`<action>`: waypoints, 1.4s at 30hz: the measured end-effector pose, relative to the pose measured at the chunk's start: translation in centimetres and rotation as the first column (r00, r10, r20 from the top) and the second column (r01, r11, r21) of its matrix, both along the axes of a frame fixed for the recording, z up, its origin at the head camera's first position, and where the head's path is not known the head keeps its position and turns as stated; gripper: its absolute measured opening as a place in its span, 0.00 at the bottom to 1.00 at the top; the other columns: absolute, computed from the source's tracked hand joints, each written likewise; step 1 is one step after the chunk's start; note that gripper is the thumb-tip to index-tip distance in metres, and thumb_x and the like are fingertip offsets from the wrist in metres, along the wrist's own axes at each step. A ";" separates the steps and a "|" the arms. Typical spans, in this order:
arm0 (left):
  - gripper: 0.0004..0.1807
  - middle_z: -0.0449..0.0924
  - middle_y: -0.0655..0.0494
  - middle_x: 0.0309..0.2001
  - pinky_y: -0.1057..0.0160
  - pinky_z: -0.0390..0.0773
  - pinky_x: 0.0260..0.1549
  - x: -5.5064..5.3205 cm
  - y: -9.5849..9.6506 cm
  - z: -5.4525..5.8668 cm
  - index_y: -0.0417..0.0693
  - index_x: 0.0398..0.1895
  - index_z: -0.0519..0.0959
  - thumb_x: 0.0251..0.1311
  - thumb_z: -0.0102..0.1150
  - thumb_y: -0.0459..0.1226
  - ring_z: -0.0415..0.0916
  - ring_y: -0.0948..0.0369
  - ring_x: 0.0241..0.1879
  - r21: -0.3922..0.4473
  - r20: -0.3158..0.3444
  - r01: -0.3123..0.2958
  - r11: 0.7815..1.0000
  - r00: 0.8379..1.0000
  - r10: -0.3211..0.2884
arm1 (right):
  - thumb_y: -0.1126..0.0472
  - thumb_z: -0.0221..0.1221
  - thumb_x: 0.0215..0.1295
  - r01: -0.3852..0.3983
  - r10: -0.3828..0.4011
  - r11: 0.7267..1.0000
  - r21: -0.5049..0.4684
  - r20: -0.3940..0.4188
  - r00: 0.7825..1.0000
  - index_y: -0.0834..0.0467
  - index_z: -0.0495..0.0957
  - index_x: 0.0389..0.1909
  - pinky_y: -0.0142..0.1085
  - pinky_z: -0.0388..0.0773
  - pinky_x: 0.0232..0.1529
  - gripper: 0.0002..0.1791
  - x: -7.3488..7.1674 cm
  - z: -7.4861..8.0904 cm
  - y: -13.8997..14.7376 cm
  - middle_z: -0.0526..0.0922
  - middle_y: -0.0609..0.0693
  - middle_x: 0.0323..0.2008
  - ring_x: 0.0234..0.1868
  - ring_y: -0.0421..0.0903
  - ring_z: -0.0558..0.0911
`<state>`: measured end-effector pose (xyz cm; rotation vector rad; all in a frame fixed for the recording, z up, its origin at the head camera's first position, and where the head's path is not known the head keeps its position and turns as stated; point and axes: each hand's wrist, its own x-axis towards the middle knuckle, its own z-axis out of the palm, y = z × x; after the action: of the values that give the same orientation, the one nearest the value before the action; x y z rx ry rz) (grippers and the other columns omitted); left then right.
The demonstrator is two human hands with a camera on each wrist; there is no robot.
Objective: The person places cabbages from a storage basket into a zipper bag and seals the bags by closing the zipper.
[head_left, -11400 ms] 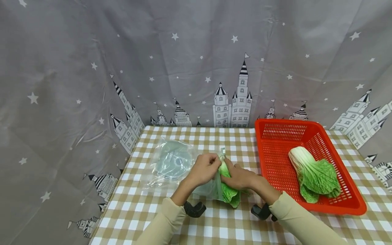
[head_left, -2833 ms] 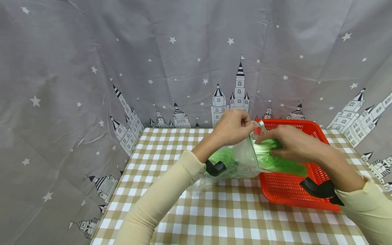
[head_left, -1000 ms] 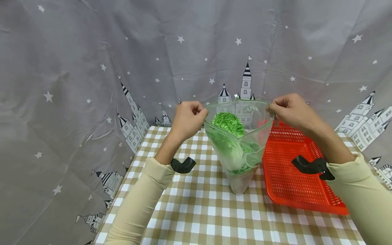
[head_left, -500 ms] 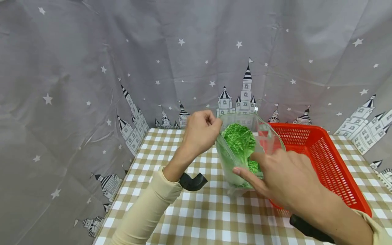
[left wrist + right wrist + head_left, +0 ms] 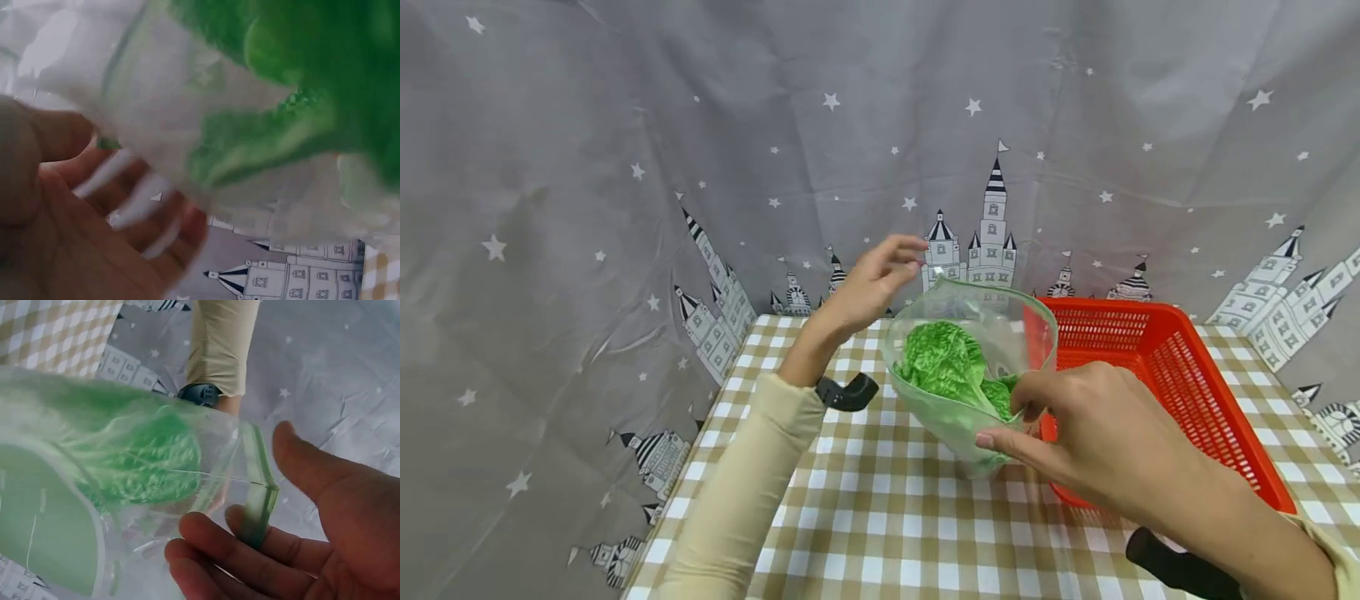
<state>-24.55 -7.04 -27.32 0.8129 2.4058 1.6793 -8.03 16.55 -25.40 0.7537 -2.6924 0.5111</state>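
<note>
A clear zip bag (image 5: 936, 421) with a green rim stands on the table, its mouth spread wide. Inside it, napa cabbage (image 5: 946, 362) shows two leafy green tops. My left hand (image 5: 868, 287) is raised just off the rim's left side, fingers loosely bent and holding nothing; the left wrist view is blurred. At the rim's near right side is my right hand (image 5: 1097, 437). Its thumb (image 5: 300, 450) stands apart from the zip edge (image 5: 262, 487), while the bent fingers (image 5: 250, 556) lie against the bag, the index finger partly behind that edge.
A red plastic basket (image 5: 1213, 379) stands right of the bag, partly behind my right hand. The table has a brown-and-white checked cloth (image 5: 865, 500). A grey curtain (image 5: 820, 150) with castles and stars hangs behind it.
Both cabbages are now in the bag; one lay in the basket earlier. The bag went from lying flat to standing. My left hand has let go of the rim; my right moved to its near side.
</note>
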 end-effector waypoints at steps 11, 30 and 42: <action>0.08 0.83 0.46 0.31 0.56 0.81 0.32 -2.4 -1.0 -1.9 0.30 0.42 0.81 0.65 0.57 0.28 0.79 0.54 0.27 0.271 -0.227 -0.061 0.961 0.966 0.126 | 0.60 0.75 0.46 0.012 -0.038 0.985 -0.170 -0.152 0.988 0.45 0.82 0.22 0.28 0.75 0.25 0.10 -3.7 -0.3 5.9 0.78 0.31 0.19 0.22 0.34 0.80; 0.07 0.84 0.48 0.25 0.62 0.82 0.26 -0.6 -2.2 -4.3 0.28 0.32 0.80 0.57 0.65 0.27 0.80 0.61 0.21 0.504 -0.222 -0.167 0.848 0.923 0.314 | 0.61 0.70 0.58 0.013 -0.004 0.989 -0.151 0.062 0.998 0.57 0.81 0.50 0.42 0.80 0.40 0.18 -10.0 -1.0 9.8 0.86 0.52 0.37 0.38 0.51 0.85; 0.06 0.83 0.39 0.29 0.64 0.80 0.26 0.0 1.7 -4.1 0.27 0.31 0.80 0.57 0.63 0.27 0.79 0.64 0.23 0.536 -0.321 -0.129 0.834 0.883 0.343 | 0.59 0.70 0.58 -0.320 0.267 0.890 -0.324 -0.198 0.943 0.63 0.84 0.46 0.45 0.78 0.48 0.17 -14.8 -1.8 -3.5 0.86 0.54 0.42 0.45 0.49 0.84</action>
<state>-24.60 -5.29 -31.47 1.0455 2.4196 2.5386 -22.81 13.08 -27.16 1.0499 -2.2658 0.9416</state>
